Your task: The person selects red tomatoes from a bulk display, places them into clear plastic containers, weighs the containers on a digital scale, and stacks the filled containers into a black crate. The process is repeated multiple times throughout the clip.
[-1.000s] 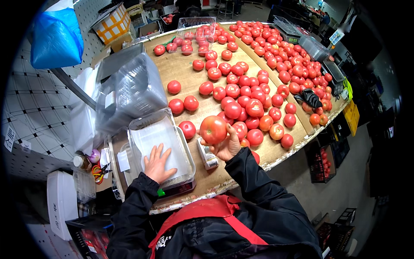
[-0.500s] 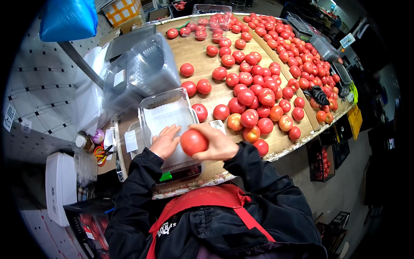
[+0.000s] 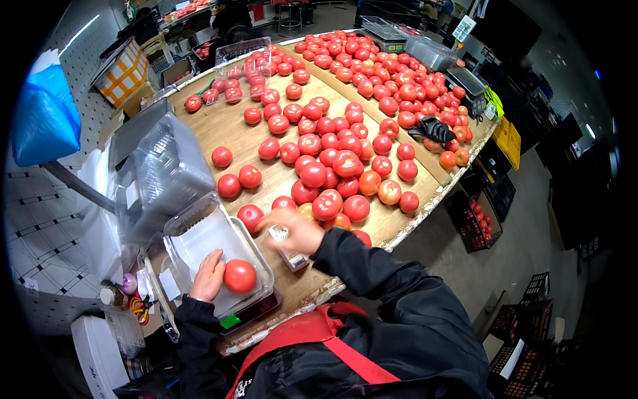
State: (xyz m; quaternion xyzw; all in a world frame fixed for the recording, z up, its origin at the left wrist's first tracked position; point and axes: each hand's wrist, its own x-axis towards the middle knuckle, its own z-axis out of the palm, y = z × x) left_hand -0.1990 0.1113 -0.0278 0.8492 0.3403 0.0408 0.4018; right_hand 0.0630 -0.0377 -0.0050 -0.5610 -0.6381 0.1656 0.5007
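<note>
A clear plastic tray (image 3: 264, 269) with a white liner sits at the near left of the table, and one red tomato (image 3: 240, 276) lies in it. My left hand (image 3: 209, 278) rests inside the tray just left of this tomato, its fingers stretched out and holding nothing. Over the table to the right of the tray is my right hand (image 3: 299, 229), smeared by motion. Its fingertips are close to a single tomato (image 3: 250, 217) beyond the tray; whether they touch it is unclear. A small white labelled item (image 3: 294, 261) lies partly beneath that hand.
Loose tomatoes (image 3: 345, 163) spread over the table, with a denser heap beyond a wooden divider (image 3: 372, 110). Stacked clear trays (image 3: 163, 176) stand at the left. A black glove (image 3: 433, 129) lies on the far heap. A blue bag (image 3: 45, 120) hangs at the upper left.
The tomato that was in my right hand now lies in the tray. My right hand has moved right, away from the tray, and my left hand remains in it. The view has shifted.
</note>
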